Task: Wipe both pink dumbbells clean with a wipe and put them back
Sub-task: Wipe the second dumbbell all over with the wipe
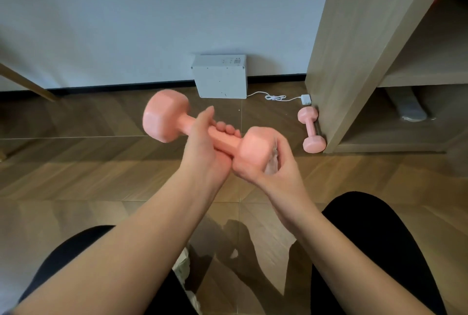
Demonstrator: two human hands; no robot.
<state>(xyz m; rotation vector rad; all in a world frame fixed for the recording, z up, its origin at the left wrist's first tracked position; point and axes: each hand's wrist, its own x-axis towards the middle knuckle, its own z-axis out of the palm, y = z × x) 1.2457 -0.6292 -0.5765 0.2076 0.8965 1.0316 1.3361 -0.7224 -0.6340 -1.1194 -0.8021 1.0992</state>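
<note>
While gripped by its handle in the left hand (205,147), held dumbbell (202,134) kept level above the floor (101,175), leaving the near head free for the wipe (272,160), pinched against it by the closed right hand (276,170). Second dumbbell (312,130) parked on the floor, touching the shelf unit (354,61) edge, just beside a white charger (306,99). Open floor ahead; grey box (219,76) against the wall, apparently clear of the far head.

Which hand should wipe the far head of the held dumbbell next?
Right. The right hand already has the wipe against the held dumbbell, at its near head; the left hand grips the handle and steadies it, so it is probably best left there.
</note>
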